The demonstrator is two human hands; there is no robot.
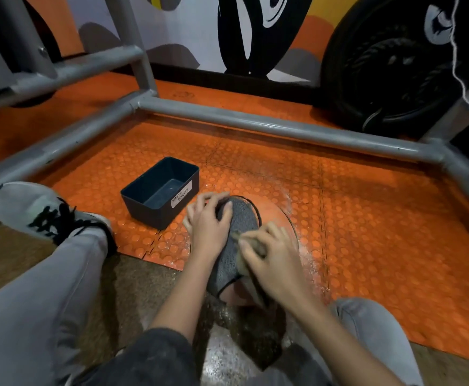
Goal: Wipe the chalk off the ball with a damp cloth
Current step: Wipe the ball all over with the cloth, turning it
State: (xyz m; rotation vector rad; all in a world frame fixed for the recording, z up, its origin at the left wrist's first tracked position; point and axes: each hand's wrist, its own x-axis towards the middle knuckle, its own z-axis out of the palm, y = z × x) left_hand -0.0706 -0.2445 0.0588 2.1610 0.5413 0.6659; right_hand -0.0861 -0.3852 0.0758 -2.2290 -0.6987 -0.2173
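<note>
- Down on the orange mat (367, 218), at its near edge, I see everything sitting inside a grey pipe frame (255, 123) that runs along the mat's far and left sides.
- Ball (275, 218): orange like the mat, resting on the near edge between the person's knees, mostly covered.
- Bin (155, 218): black and labelled, just left of the ball, toward the mat's near-left corner.
- Cloth (241, 218): grey, draped over the ball's top and down its near side.
- Left hand (208, 221): fingers curled over the cloth's far end, clamping it to the ball.
- Right hand (272, 257): clenched around a tan wad (255, 246) pressed on the cloth; it is too blurred for me to identify.
- Chalk dust (308, 254): white specks on the mat right of the ball.
</note>
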